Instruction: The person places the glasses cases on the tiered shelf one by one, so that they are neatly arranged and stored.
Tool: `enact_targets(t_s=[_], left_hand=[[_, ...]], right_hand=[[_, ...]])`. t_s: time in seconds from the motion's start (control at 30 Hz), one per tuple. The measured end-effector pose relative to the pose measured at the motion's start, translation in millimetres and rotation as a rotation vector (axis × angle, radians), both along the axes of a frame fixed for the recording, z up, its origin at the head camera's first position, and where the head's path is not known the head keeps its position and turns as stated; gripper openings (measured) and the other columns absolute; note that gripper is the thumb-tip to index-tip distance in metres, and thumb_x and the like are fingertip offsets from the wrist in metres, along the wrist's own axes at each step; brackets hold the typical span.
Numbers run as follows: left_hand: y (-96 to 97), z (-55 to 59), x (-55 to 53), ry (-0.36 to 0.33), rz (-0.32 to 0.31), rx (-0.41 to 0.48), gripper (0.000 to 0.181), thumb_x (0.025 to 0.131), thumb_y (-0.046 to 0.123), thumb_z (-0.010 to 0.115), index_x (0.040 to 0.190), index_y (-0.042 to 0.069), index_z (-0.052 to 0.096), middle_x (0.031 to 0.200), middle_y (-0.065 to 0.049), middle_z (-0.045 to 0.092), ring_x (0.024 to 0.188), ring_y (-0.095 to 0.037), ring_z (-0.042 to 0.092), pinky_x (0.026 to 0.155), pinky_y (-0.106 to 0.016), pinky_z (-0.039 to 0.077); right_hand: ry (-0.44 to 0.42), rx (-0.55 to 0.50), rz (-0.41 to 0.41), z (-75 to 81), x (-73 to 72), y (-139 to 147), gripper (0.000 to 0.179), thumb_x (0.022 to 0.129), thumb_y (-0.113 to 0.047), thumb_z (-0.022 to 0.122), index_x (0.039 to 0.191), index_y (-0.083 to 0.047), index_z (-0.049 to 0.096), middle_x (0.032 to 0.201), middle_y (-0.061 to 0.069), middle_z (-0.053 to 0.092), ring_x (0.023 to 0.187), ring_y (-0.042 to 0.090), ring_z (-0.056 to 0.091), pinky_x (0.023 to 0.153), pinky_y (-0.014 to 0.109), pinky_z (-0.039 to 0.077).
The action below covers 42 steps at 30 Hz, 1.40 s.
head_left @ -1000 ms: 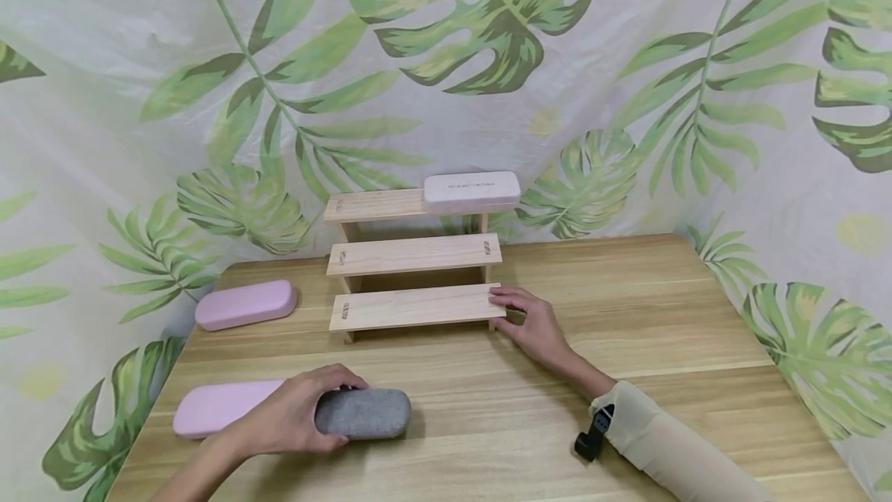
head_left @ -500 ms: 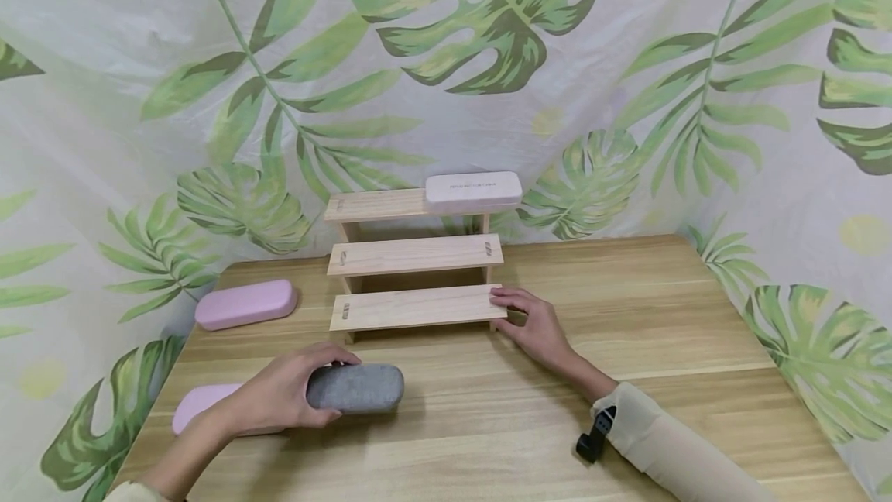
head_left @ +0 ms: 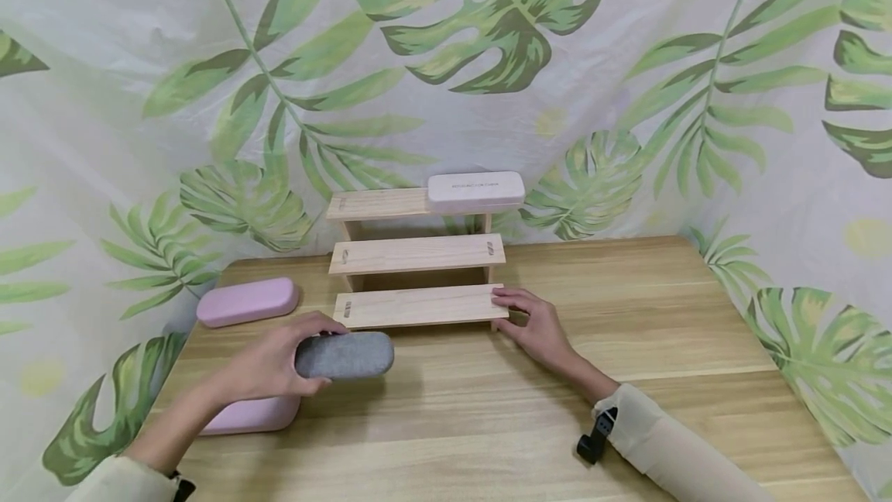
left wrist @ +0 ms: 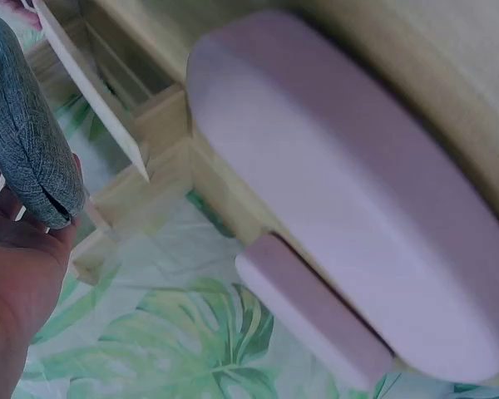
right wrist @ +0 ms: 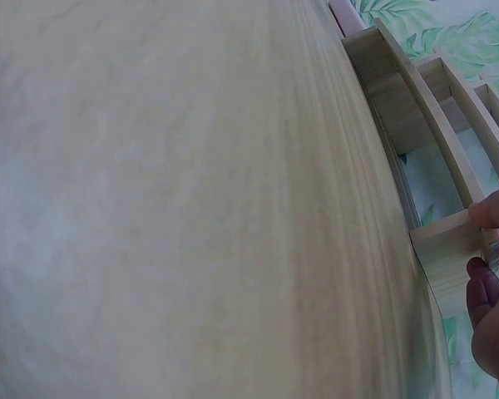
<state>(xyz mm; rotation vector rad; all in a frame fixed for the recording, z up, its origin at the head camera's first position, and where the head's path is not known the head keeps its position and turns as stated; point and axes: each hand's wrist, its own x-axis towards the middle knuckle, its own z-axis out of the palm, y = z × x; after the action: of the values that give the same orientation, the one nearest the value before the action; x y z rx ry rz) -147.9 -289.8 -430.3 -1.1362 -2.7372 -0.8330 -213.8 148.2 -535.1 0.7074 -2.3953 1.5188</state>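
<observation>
A grey fabric glasses case point(head_left: 346, 355) is held in my left hand point(head_left: 279, 360), thumb on its near side and fingers over the far side. It hangs above the table, just in front of the lowest step of a three-tier wooden shelf point(head_left: 418, 306). With my right hand point(head_left: 536, 329) I pinch the right end of that lowest step, thumb underneath and fingers on top. In the right wrist view the thumb and fingers point(right wrist: 492, 209) grip the board's corner. A white glasses case point(head_left: 476, 190) with dark lettering lies on the right of the top step.
One pink glasses case point(head_left: 248, 302) lies at the table's back left. Another pink glasses case point(head_left: 254, 415) is nearer, partly hidden by my left forearm. The wooden table point(head_left: 627, 316) ends at a leaf-print cloth point(head_left: 446, 37) behind.
My left hand has lifted the grey glasses case from beside the near pink case and carried it away from me, slightly leftward, toward the shelf. My right hand stays on the lowest step.
</observation>
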Motion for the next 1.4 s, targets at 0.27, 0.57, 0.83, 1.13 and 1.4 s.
enact_targets(t_s=[0.27,0.57,0.83,1.13,1.4], left_hand=[[-5.8,14.5,-11.0,0.109,0.038,-0.022,0.066,0.065,0.019,0.093,0.126,0.019,0.070,0.113,0.009,0.070,0.094,-0.006,0.061,0.074,-0.028,0.053],[-6.4,30.6,-31.2,0.160,0.030,-0.024,0.063,0.068,0.020,0.092,0.127,0.016,0.071,0.110,0.006,0.073,0.090,-0.007,0.062,0.073,-0.030,0.052],[-7.6,38.3,-45.1,0.074,0.056,-0.030,0.062,0.074,0.020,0.090,0.132,0.020,0.069,0.115,0.006,0.072,0.093,-0.009,0.062,0.076,-0.030,0.052],[-6.8,49.8,-69.1,0.133,0.053,-0.009,0.060,0.072,0.017,0.091,0.129,0.012,0.071,0.114,0.000,0.074,0.094,-0.013,0.063,0.076,-0.030,0.051],[-3.0,58.8,-80.2,0.051,0.113,-0.044,0.059,0.077,0.019,0.089,0.133,0.013,0.070,0.118,-0.003,0.073,0.096,-0.017,0.063,0.079,-0.034,0.051]], right_hand=[[-0.016,-0.017,0.006,1.5,1.4,-1,0.039,0.083,0.003,0.087,0.121,0.001,0.077,0.134,0.013,0.072,0.132,0.034,0.063,0.101,0.044,0.055],[-0.010,-0.036,-0.002,0.9,3.1,0,0.042,0.082,0.005,0.087,0.122,0.009,0.074,0.135,0.023,0.069,0.132,0.042,0.061,0.101,0.051,0.054],[-0.005,-0.016,-0.002,1.1,1.7,-1,0.039,0.083,0.002,0.087,0.121,0.001,0.078,0.134,0.013,0.072,0.131,0.034,0.064,0.100,0.043,0.056],[-0.002,-0.015,0.000,0.6,1.1,0,0.039,0.084,0.003,0.087,0.122,0.001,0.077,0.135,0.012,0.072,0.131,0.033,0.064,0.099,0.034,0.056],[-0.013,-0.031,0.011,0.4,2.0,0,0.039,0.084,0.003,0.086,0.122,0.003,0.076,0.135,0.016,0.071,0.132,0.036,0.063,0.099,0.045,0.056]])
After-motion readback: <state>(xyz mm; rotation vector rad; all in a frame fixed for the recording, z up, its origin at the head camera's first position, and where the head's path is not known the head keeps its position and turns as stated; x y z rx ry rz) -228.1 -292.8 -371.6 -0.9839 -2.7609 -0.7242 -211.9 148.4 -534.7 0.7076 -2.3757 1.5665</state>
